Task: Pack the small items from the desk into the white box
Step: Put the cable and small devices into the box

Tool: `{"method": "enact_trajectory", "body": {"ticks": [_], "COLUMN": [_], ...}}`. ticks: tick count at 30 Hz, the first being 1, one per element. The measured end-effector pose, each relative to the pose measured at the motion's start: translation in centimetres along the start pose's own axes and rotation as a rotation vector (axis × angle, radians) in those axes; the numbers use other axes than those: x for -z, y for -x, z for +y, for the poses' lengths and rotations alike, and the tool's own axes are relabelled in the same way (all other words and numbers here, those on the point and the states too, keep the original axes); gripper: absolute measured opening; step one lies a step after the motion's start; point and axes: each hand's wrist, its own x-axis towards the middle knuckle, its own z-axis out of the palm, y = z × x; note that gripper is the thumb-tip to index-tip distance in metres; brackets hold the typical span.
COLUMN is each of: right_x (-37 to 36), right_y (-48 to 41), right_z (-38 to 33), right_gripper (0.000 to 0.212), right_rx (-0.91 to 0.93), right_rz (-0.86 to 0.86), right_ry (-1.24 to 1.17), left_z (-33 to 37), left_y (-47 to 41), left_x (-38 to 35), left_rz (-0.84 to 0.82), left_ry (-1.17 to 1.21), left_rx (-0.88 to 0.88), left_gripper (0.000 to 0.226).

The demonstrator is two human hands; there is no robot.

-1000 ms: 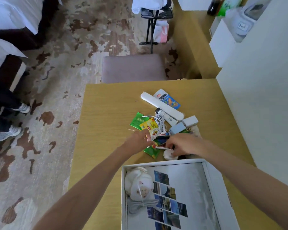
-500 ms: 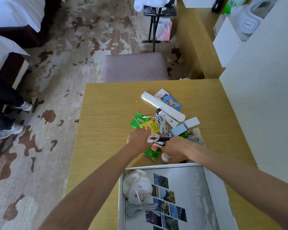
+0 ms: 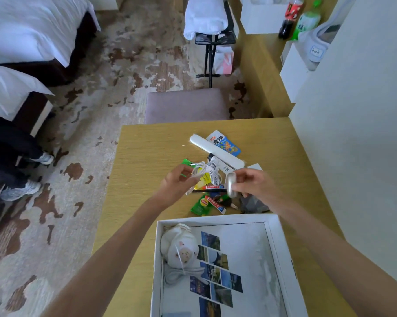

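The open white box (image 3: 275, 243) lies at the desk's near edge, holding a white plush pouch (image 3: 178, 245) and a coiled white cord. Beyond it a pile of small items covers the wooden desk (image 3: 147, 152): a long white case (image 3: 215, 151), a blue snack packet (image 3: 225, 143), green tea sachets (image 3: 199, 205), small tubes. My left hand (image 3: 177, 185) is raised over the pile, pinching a coiled white cable (image 3: 206, 171). My right hand (image 3: 253, 185) is raised beside it, holding a small white oval case (image 3: 230, 184).
A white wall (image 3: 352, 133) borders the desk on the right. A grey stool (image 3: 186, 106) stands beyond the far edge. Further back are a folding stand with towels, a shelf with bottles, and beds on the left. Someone's shoes show at far left.
Both hands have lifted off the pile. The left one now carries the white cable and the right one the white oval case; the camera has tilted up a little.
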Motion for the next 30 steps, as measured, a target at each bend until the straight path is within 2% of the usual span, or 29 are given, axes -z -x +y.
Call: {"method": "enact_trajectory", "body": {"ticks": [3, 6, 10, 14, 17, 21, 24, 26, 28, 30], "right_x": [-0.1, -1.4, -3.4, -5.2, -6.1, -6.9, -6.8, -6.6, -6.5, -6.5], "right_y": [3.7, 6.8, 9.3, 10.5, 10.9, 11.8, 12.3, 12.5, 13.0, 13.5], "right_z": [-0.9, -0.4, 1.8, 4.6, 6.4, 8.5, 9.3, 9.2, 8.4, 7.4], "right_gripper": [0.043, 0.045, 0.037, 0.019, 0.029, 0.044, 0.060, 0.076, 0.090, 0.088], "right_rx": [0.101, 0.179, 0.217, 0.248, 0.226, 0.233, 0.227, 0.191, 0.093, 0.052], "right_rz": [-0.062, -0.160, -0.245, -0.279, -0.389, -0.447, -0.443, -0.417, -0.330, -0.188], "right_ry": [-0.142, -0.112, 0.234, 0.681, 0.999, 1.155, 1.173, 1.098, 0.801, 0.439], "left_z": [2.4, 3.5, 4.2, 4.5, 4.6, 3.8, 3.1, 2.9, 2.6, 2.5], "left_y": [3.6, 7.3, 11.7, 15.7, 17.9, 19.6, 20.1, 20.1, 19.8, 19.3], "left_x": [-0.3, -1.4, -2.9, -4.0, -4.4, -4.3, -4.1, -4.0, -4.1, -4.4], "left_rz": [0.066, 0.102, 0.131, 0.213, 0.202, 0.116, 0.063, 0.019, -0.010, -0.044], "left_ry": [0.119, 0.111, 0.036, -0.106, -0.170, -0.210, -0.309, -0.382, -0.438, -0.472], "left_rx": [-0.072, -0.143, -0.130, -0.182, -0.217, -0.188, -0.206, -0.260, -0.304, -0.325], "left_gripper": [0.016, 0.016, 0.020, 0.020, 0.021, 0.026, 0.029, 0.029, 0.028, 0.028]}}
